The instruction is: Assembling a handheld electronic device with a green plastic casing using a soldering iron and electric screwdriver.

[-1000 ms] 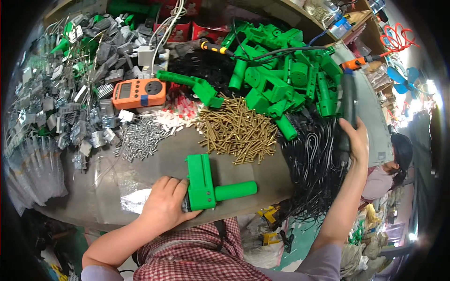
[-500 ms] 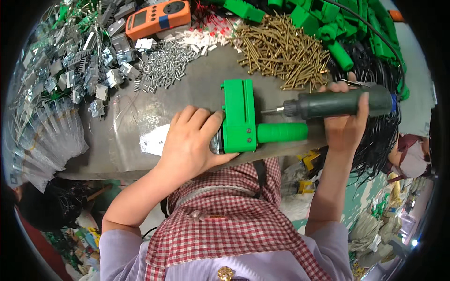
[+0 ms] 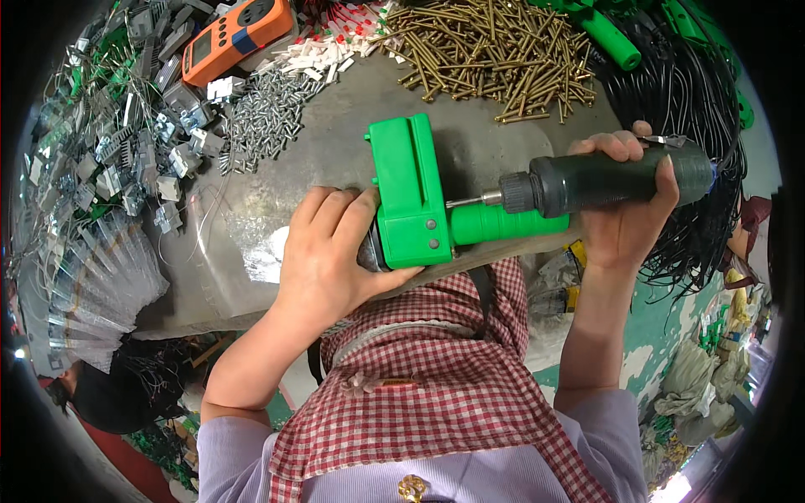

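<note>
My left hand (image 3: 323, 247) is closed round the left end of a green plastic housing (image 3: 408, 193), its thumb along the near edge. A ribbed green handle (image 3: 507, 225) sticks out of the housing to the right, and two dark round spots show on its lower face. In my right hand (image 3: 625, 210) lies a dark electric screwdriver (image 3: 616, 183), held level with the fingers over its top and the thumb across it. Its metal bit (image 3: 466, 202) points left, and the tip reaches the right side of the housing, just above the handle. Whether it sits on a screw is hidden.
Beyond the housing lie a heap of long brass-coloured screws (image 3: 495, 54), a pile of short silver screws (image 3: 267, 117) and white-and-red small parts (image 3: 335, 50). An orange meter (image 3: 236, 40) stands behind. Grey metal parts (image 3: 134, 109) and clear bags (image 3: 101, 285) cover the left; black cables (image 3: 671, 109) the right.
The screwdriver's bit has closed the gap to the green housing, and its tip now meets the side. My view has shifted a little, so the heaps sit higher and further left.
</note>
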